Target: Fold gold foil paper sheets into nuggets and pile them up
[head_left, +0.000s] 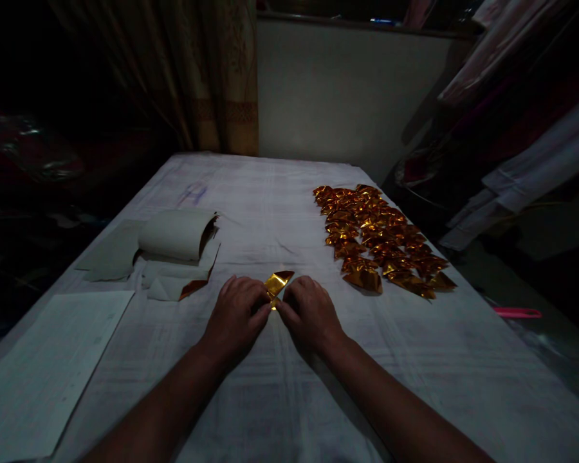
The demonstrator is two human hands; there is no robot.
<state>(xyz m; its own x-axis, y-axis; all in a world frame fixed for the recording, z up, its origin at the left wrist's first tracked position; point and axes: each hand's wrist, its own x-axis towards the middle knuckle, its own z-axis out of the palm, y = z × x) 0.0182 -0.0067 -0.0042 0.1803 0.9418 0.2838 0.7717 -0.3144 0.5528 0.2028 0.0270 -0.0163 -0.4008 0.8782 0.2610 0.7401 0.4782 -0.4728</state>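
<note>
Between my two hands is a small piece of shiny gold foil paper (278,281), partly folded, with one pointed end sticking up toward the far side. My left hand (238,308) pinches its left edge with thumb and fingers. On the opposite edge, the fingers of my right hand (311,308) are closed in a pinch too. Both hands rest low over the cloth-covered table (280,399), and my fingers hide part of the foil. To the right lie rows of folded gold foil pieces (371,238), several in each row.
Curled pale-backed sheets (174,236) with gold undersides lie at the left. Nearer on that side is a flat white sheet (58,366). A curtain (217,77) and a pale wall (347,90) stand behind the table. Clothes (535,154) hang at the right, above a pink object (517,312).
</note>
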